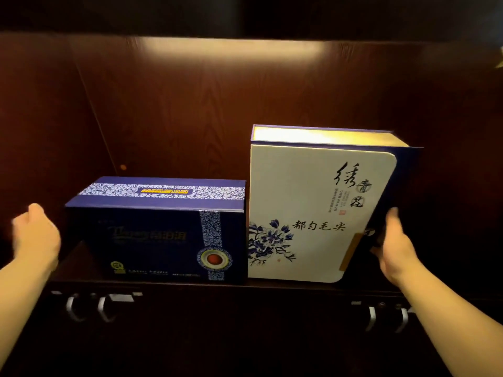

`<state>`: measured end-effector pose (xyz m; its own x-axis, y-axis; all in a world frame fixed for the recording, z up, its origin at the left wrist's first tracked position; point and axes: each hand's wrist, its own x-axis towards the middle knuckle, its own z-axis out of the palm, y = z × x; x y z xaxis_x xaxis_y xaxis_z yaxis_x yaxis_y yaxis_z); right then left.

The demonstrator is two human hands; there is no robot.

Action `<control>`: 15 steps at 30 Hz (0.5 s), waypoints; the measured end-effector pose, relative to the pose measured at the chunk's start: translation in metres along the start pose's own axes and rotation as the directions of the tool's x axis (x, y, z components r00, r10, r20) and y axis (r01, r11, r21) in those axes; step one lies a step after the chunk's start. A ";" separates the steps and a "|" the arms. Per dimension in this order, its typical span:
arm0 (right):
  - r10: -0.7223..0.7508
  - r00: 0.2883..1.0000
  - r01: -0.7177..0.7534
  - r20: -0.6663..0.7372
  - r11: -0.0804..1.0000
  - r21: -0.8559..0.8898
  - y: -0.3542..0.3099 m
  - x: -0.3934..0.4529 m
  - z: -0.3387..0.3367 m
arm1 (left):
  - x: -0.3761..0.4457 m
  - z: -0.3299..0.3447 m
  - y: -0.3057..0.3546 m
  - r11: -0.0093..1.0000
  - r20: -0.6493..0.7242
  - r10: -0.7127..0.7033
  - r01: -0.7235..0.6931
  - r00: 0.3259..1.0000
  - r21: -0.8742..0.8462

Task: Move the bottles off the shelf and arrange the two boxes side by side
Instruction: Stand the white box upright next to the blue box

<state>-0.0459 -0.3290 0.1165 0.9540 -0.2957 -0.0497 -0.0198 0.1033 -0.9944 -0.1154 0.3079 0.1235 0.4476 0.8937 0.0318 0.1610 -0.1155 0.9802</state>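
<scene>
Two boxes side by side on the shelf, my hands at their outer ends.

The dark blue box (155,235) and the taller white box (313,213) stand touching on the shelf (272,288), blue on the left. My left hand (36,235) hovers open and relaxed just left of the blue box, holding nothing. My right hand (394,248) lies against the white box's dark right side, thumb up; my fingers are lost in shadow, so I cannot tell if it grips.

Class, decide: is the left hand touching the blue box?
Apart. The head view shows a dark gap between the open left hand and the left edge of the blue box.
</scene>
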 end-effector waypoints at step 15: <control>0.112 0.991 -0.124 0.070 0.974 0.190 0.007 0.007 0.010 | -0.020 0.027 -0.009 0.932 0.449 -0.115 0.253 0.886 -0.261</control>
<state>-0.0362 -0.3209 0.1106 0.9643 -0.2150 -0.1545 -0.0807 0.3172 -0.9449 -0.1015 0.2796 0.1084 0.7733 0.6102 -0.1723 0.0337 0.2317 0.9722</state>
